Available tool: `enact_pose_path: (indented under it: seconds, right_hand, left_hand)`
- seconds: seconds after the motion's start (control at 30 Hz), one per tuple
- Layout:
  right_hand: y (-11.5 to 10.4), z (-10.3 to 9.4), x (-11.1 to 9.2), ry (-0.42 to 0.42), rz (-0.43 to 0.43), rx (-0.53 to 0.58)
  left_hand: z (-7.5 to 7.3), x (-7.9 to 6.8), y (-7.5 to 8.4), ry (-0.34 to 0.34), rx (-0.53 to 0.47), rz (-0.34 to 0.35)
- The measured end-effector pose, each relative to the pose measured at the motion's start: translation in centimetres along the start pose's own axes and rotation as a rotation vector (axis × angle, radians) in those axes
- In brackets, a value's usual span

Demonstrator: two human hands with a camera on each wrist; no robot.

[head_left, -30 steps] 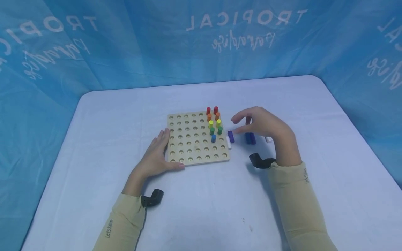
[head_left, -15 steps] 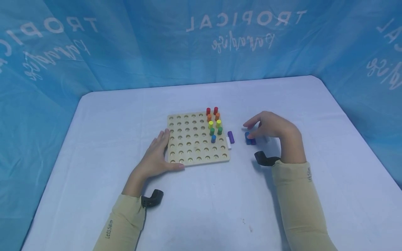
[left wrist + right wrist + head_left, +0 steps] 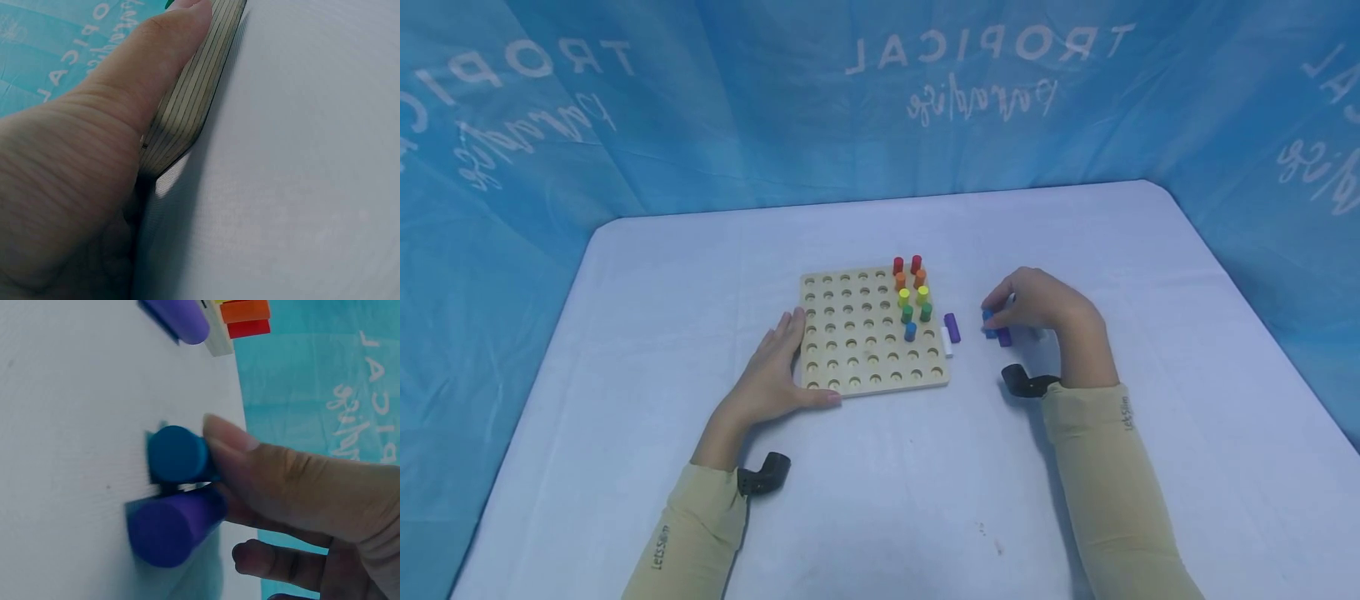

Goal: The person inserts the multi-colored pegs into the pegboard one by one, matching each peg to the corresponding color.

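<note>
In the head view, a pale wooden pegboard (image 3: pixel 861 353) lies mid-table, with pairs of red, orange, yellow and green pegs and a single blue peg (image 3: pixel 910 332) standing in its holes. My left hand (image 3: pixel 771 379) rests at its near left corner, fingers along the left side and thumb along the front edge. To the right of the board, my right hand (image 3: pixel 1037 302) pinches a loose blue peg (image 3: pixel 178 453) between thumb and a finger. A purple peg (image 3: pixel 164 532) lies beside it on the table. The tip of the finger behind the blue peg is hidden.
Another purple peg (image 3: pixel 952 327) and a white peg (image 3: pixel 947 342) lie at the board's right edge. A pale item partly hidden by the right hand lies beyond the loose pegs. A blue printed curtain (image 3: pixel 880 133) hangs behind the white-covered table (image 3: pixel 700 275).
My right hand has moved right and down from beside the board to the loose blue peg, pinched it, and shifted it slightly. The left hand and board have stayed put.
</note>
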State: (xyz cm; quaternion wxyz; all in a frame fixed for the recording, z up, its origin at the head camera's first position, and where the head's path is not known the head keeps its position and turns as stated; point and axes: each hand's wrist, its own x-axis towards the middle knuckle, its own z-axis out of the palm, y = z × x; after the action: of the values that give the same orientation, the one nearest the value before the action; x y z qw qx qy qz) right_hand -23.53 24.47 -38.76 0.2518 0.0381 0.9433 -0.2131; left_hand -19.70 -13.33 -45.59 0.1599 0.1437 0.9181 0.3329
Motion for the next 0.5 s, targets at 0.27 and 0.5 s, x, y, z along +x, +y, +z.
enact_pose_path:
  seconds: [0.27,0.5]
  right_hand:
    - [-0.35,0.38,0.54,0.043,-0.018,0.008]
    - [-0.19,0.57,0.92,0.072,-0.052,0.02]
  left_hand:
    - [-0.02,0.05,0.04,0.001,-0.001,0.006]
    - [0.04,0.05,0.01,0.002,-0.001,0.01]
